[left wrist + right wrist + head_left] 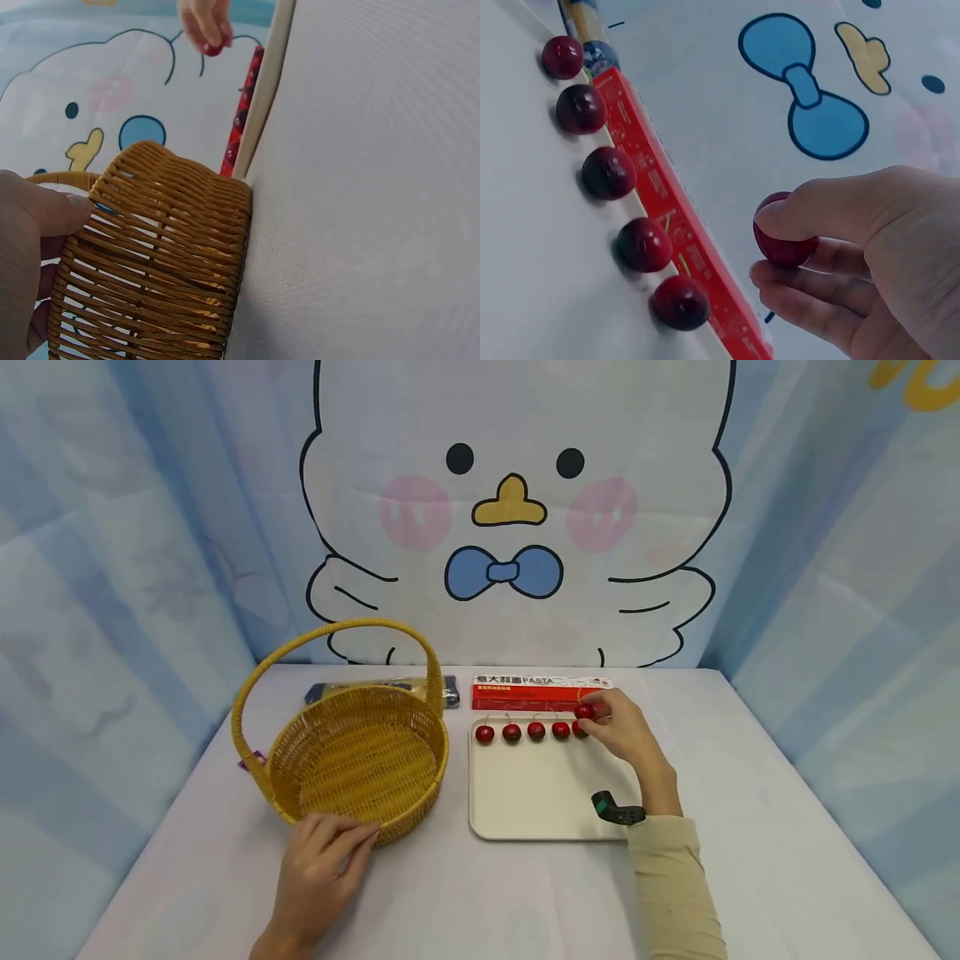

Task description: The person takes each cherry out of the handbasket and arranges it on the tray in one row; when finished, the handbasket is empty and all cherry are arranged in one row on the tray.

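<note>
My left hand (318,872) pinches the near rim of a yellow wicker basket (367,768), thumb on one side of the weave in the left wrist view. The basket has a tall hoop handle and nothing lies inside. Between thumb and fingers, my right hand (621,727) pinches a dark red cherry (784,232), raised over the back right part of a cream tray (551,793). Several cherries (512,732) with stems sit in a row along the tray's far edge; the right hand partly covers the rightmost one in the head view.
Behind the tray lies a red and white pasta box (525,693). A dark blue and yellow package (450,692) is partly hidden behind the basket. At the basket's left a small purple item (252,761) shows. A printed cloth backdrop (517,635) closes off the table's far side.
</note>
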### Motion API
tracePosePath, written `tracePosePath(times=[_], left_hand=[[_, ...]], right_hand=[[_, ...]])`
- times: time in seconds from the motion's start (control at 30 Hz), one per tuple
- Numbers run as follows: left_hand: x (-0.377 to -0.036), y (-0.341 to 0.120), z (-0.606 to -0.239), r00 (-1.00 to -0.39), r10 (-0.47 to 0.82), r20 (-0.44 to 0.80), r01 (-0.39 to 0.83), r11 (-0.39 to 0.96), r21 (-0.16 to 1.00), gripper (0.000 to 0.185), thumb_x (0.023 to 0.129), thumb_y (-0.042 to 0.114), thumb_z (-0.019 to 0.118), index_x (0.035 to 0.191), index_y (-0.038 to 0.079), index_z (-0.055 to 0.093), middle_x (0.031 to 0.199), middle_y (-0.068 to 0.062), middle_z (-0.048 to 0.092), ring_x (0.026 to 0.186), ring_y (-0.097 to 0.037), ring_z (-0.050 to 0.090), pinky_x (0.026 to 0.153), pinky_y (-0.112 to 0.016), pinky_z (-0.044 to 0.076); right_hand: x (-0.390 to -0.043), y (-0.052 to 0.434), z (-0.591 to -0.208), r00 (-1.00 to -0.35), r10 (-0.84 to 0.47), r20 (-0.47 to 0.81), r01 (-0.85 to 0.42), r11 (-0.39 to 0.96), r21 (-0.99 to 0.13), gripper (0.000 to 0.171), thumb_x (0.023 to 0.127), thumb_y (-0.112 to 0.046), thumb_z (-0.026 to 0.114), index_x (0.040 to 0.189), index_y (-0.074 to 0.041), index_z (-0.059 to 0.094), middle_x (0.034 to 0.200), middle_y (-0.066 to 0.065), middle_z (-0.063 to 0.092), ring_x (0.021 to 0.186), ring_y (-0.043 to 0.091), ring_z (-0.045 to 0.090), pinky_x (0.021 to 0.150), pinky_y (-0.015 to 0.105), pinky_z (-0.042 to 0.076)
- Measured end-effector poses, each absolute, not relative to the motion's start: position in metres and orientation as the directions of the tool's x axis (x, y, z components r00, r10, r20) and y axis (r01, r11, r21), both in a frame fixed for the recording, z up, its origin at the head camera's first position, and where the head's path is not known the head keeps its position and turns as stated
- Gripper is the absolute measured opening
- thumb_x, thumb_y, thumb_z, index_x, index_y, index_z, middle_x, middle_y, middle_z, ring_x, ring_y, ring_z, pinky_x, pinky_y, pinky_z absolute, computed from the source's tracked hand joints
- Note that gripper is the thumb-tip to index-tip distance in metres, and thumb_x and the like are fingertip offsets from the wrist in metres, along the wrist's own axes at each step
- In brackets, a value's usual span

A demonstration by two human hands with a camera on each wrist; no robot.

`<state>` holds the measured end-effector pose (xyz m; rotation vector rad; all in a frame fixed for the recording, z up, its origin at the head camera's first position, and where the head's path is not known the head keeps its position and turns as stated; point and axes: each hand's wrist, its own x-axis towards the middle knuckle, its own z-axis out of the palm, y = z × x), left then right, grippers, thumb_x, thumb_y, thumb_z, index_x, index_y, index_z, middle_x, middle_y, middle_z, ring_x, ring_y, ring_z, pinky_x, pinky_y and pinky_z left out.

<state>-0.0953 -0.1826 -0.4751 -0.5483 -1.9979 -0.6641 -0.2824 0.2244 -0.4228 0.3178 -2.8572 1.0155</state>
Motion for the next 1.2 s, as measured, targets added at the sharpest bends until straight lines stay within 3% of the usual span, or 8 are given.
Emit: tracePosePath(times=[0.27, 0.77, 1.2], left_hand=[[-0.094, -0.182, -0.474, -0.488, 0.109, 0.866, 0.607, 0.755, 0.247, 0.043, 0.103, 0.033, 0.055, 0.082, 0.004, 0.079, 0.080, -0.003, 0.069, 0.076, -0.019, 0.056, 0.077, -0.029, 0.037], [-0.093, -0.182, -0.475, -0.491, 0.100, 0.865, 0.597, 0.762, 0.251, 0.044, 0.103, 0.034, 0.055, 0.081, 0.004, 0.079, 0.079, -0.003, 0.069, 0.076, -0.019, 0.056, 0.075, -0.029, 0.037], [-0.093, -0.182, -0.475, -0.505, 0.100, 0.857, 0.591, 0.764, 0.259, 0.047, 0.103, 0.037, 0.054, 0.081, 0.004, 0.080, 0.079, -0.003, 0.069, 0.076, -0.020, 0.056, 0.075, -0.028, 0.037]], right_hand=[[-0.290, 0.246, -0.443, -0.998, -0.037, 0.046, -0.058, 0.777, -0.627, 0.041, 0.096, -0.014, 0.065, 0.133, 0.002, 0.057, 0.134, 0.025, 0.054, 0.116, 0.040, 0.060, 0.098, 0.051, 0.051], [-0.296, 0.253, -0.464, -0.999, 0.011, 0.041, -0.015, 0.805, -0.593, 0.041, 0.095, -0.015, 0.066, 0.130, 0.005, 0.059, 0.125, 0.025, 0.062, 0.111, 0.036, 0.060, 0.100, 0.049, 0.048], [-0.298, 0.255, -0.466, -1.000, 0.030, 0.009, 0.018, 0.794, -0.607, 0.042, 0.096, -0.015, 0.065, 0.132, 0.005, 0.056, 0.129, 0.025, 0.061, 0.114, 0.037, 0.059, 0.104, 0.050, 0.047]])
